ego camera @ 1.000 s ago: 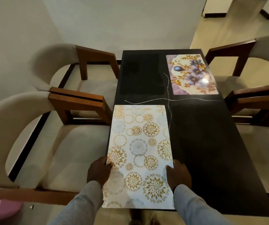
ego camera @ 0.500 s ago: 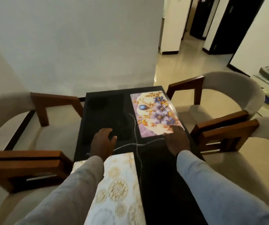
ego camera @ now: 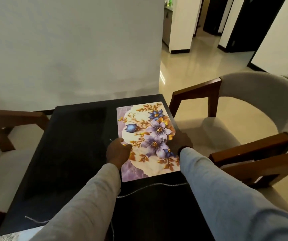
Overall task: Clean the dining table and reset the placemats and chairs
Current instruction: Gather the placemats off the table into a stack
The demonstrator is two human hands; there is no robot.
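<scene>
A floral placemat (ego camera: 145, 129) with purple and blue flowers lies on the far right part of the black dining table (ego camera: 73, 153). My left hand (ego camera: 117, 151) rests on its left edge, fingers curled over the rim. My right hand (ego camera: 181, 140) grips its right edge near the table's side. A corner of the gold-circle placemat (ego camera: 9, 236) shows at the bottom left, mostly hidden by my left sleeve.
A beige armchair with wooden arms (ego camera: 240, 122) stands right of the table. Another chair's wooden arm (ego camera: 16, 117) shows at the left. A thin pale vein (ego camera: 150, 186) runs across the tabletop. A white wall is behind the table; a tiled hallway opens at the back right.
Both hands left the gold-circle placemat and reached forward across the table. They now sit on the two long edges of the floral placemat. The view has moved forward.
</scene>
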